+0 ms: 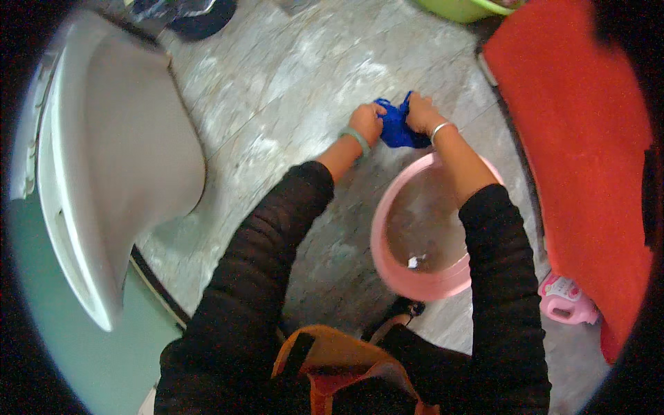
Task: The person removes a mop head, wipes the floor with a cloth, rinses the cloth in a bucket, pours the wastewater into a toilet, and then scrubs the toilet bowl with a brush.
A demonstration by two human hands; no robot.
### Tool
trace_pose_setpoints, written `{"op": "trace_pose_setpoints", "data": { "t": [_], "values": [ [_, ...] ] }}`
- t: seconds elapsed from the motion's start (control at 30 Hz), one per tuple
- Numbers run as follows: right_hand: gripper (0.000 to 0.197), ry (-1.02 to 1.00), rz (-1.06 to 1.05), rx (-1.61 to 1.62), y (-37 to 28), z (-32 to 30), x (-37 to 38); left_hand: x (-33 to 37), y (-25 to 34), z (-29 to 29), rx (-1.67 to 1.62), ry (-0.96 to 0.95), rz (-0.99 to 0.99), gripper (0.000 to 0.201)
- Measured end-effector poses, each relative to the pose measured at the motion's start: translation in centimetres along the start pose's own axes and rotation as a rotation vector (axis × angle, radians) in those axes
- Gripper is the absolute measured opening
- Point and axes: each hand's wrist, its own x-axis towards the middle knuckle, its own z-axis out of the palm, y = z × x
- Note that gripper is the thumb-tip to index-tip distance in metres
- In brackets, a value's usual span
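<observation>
Fingers of the left hand [366, 123] and right hand [422, 114] are both pinching a bunched-up blue cloth [398, 131] just past the far rim of a pink basin [387, 271] on the grey floor [277, 90], and the pink bottle [570, 309] near the floor's right edge has a label [562, 286] that's honestly too blurry to read.

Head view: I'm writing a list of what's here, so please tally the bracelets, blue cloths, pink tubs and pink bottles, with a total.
Bracelets: 2, one on each wrist
Blue cloth: 1
Pink tub: 1
Pink bottle: 1
Total: 5
</observation>
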Motion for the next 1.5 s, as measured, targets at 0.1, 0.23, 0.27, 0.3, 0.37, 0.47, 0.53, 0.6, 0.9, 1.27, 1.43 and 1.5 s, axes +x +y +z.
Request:
{"op": "trace_pose_setpoints", "data": {
  "t": [0.1, 0.23, 0.27, 0.3, 0.37, 0.47, 0.53, 0.6, 0.9, 1.27, 1.43, 1.5],
  "values": [
    [0.039, 0.039, -0.141, 0.035, -5.6, 2.7, -1.4, -3.8, -3.7, -6.2, 0.023, 0.012, -0.005, 0.019],
    [0.031, 0.089, -0.502, -0.088, -14.1, 9.1, -4.5, -11.2, -7.9, -14.2, 0.081, -0.104, -0.173, 0.027],
    [0.029, 0.145, -0.565, -0.122, -16.6, 11.1, -5.3, -13.4, -9.6, -16.0, 0.082, -0.12, -0.226, 0.031],
    [0.027, 0.125, -0.545, -0.055, -19.3, 12.0, -7.4, -16.1, -11.5, -17.8, 0.096, -0.113, -0.182, 0.038],
    [0.025, 0.092, -0.561, 0.002, -22.9, 14.2, -12.2, -20.8, -11.8, -20.6, 0.115, -0.116, -0.302, 0.037],
    [0.025, 0.027, -0.724, -0.049, -25.8, 17.8, -17.9, -27.5, -12.8, -23.9, 0.23, -0.193, -0.348, 0.035],
    [0.025, 0.002, -0.929, -0.153, -26.1, 19.7, -22.7, -33.0, -14.1, -24.4, 0.261, -0.243, -0.317, 0.031],
    [0.025, 0.092, -1.095, -0.195, -24.5, 21.8, -25.6, -35.1, -10.6, -24.3, 0.227, -0.283, -0.446, 0.035],
    [0.016, 0.031, -1.2, -0.151, -14.4, 21.3, -27.4, -37.9, -7.6, -11.9, 0.178, -0.249, -0.482, 0.031],
    [0.019, 0.367, -0.821, -0.465, -9.9, 7.4, -18.6, -19.4, 3.9, -9.8, -0.619, -0.132, -0.599, 0.031],
    [0.021, 0.346, -0.813, -0.313, -7.1, -4.8, -23.3, -17.8, 10.3, -9.8, -1.042, -0.106, -0.41, 0.035],
    [0.025, 0.317, -0.745, -0.203, -3.1, -6.4, -24.7, -18.0, 13.2, -7.8, -1.072, -0.159, -0.339, 0.035]
  ]
}}
